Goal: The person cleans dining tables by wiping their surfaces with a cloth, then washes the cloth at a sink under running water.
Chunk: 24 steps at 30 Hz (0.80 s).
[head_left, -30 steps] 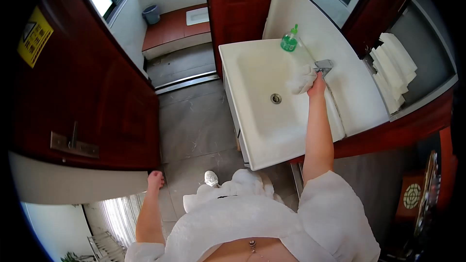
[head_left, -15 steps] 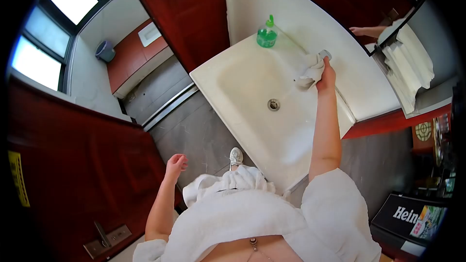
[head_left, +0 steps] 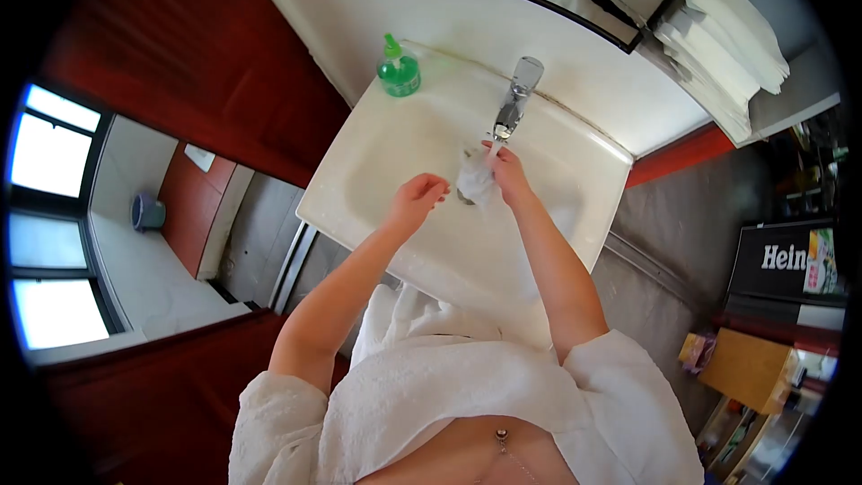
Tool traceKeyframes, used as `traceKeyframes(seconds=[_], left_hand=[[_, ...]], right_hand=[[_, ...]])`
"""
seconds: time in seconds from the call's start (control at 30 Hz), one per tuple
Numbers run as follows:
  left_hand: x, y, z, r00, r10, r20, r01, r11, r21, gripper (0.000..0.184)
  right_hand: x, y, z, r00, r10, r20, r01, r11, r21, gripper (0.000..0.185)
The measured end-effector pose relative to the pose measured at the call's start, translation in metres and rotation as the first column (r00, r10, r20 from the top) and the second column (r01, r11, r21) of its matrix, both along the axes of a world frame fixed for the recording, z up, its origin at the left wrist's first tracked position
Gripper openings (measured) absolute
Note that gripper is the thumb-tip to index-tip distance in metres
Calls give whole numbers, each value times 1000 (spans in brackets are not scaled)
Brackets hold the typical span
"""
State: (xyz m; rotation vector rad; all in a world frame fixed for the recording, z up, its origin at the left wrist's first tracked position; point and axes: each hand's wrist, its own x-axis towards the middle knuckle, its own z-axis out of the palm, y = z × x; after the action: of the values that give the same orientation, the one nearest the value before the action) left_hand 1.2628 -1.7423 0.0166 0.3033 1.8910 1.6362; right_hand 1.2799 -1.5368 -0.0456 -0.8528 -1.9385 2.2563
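Note:
A white cloth (head_left: 476, 180) hangs below the chrome faucet (head_left: 514, 101), over the drain of the white washbasin (head_left: 417, 256). My right hand (head_left: 510, 174) grips it from the right, with the fingertips close under the spout. Water seems to run from the spout onto the cloth. Just left of the cloth, my left hand (head_left: 417, 201) hovers over the basin with loosely bent fingers and nothing in them. A small gap separates this hand from the cloth.
A green pump soap bottle (head_left: 399, 74) stands on the basin's back left corner. Above the faucet is a mirror (head_left: 593, 9), with white paper towels (head_left: 718, 49) stacked to its right. A black box (head_left: 777, 260) sits at far right, and a bucket (head_left: 148, 213) at far left.
My right hand has left the faucet handle and moved down below the spout with the cloth. My left hand has come up from beside my body to over the basin. The view has turned.

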Motion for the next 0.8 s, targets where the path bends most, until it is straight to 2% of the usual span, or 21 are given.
traceKeyframes(seconds=[0.07,0.13,0.17,0.2,0.23,0.27,0.3,0.33,0.37,0.4,0.43,0.47,0.5,0.57,0.63,0.67,0.7,0.73,0.77,0.8], left_hand=[[-26,26,-10,997,-66,-47,67,998,3,19],[-45,50,-22,962,40,-271,-69,993,-96,27],[-52,61,-29,965,5,-261,-31,995,-94,27],[-56,71,-40,946,68,-318,-98,992,-79,30],[-58,80,-46,920,132,-368,-165,984,-59,34],[-62,90,-50,930,103,-353,-131,990,-57,34],[-67,100,-53,998,3,69,-4,1000,16,37],[-68,106,-56,872,-131,472,84,989,119,40],[-66,108,-60,860,-157,486,113,987,118,40],[-62,108,-64,878,-210,430,176,977,120,37],[-60,110,-67,892,-266,367,236,964,124,35],[-63,116,-66,902,-321,287,294,946,134,33],[-65,119,-68,897,-344,278,315,938,145,33],[-71,123,-79,924,-295,242,249,947,204,28],[-76,129,-97,927,-190,324,96,954,285,27],[-77,127,-72,810,-126,572,-59,954,295,29],[-77,123,-78,726,-101,680,-140,947,290,32],[-74,127,-102,771,-134,623,-55,960,275,33],[-63,131,-84,717,-86,692,-67,979,191,34],[-60,127,-69,725,-91,683,-71,976,206,34]], right_hand=[[-14,-6,5,998,-51,-27,52,998,29,24],[-18,-5,7,994,-102,-48,105,992,69,25],[-17,-4,7,973,-197,-120,210,971,112,23],[-13,-3,7,940,-284,-190,314,937,153,22],[-7,-6,24,943,-310,-121,322,942,91,23],[-5,-7,25,934,-341,-108,352,931,100,23],[-3,-8,25,918,-372,-136,372,928,-30,24],[-1,-10,28,899,-407,-162,383,909,-163,26],[4,-9,32,932,-349,-95,347,937,-45,29],[9,-10,31,922,-379,-75,377,925,-44,29],[11,-9,29,920,-386,-64,389,885,255,29],[8,-4,31,919,-389,-61,358,764,536,29],[8,-5,32,876,-481,-44,419,711,565,27],[4,-6,0,878,-474,-69,404,654,639,24],[-8,-30,10,880,-472,-46,407,702,585,37],[-19,-43,19,858,-506,-87,443,643,625,46],[-25,-53,45,838,-546,-8,462,702,542,49],[-28,-48,37,838,-541,71,403,701,589,47],[-29,-38,23,842,-539,18,419,675,607,45],[-27,-27,9,845,-534,-28,433,653,621,43]])
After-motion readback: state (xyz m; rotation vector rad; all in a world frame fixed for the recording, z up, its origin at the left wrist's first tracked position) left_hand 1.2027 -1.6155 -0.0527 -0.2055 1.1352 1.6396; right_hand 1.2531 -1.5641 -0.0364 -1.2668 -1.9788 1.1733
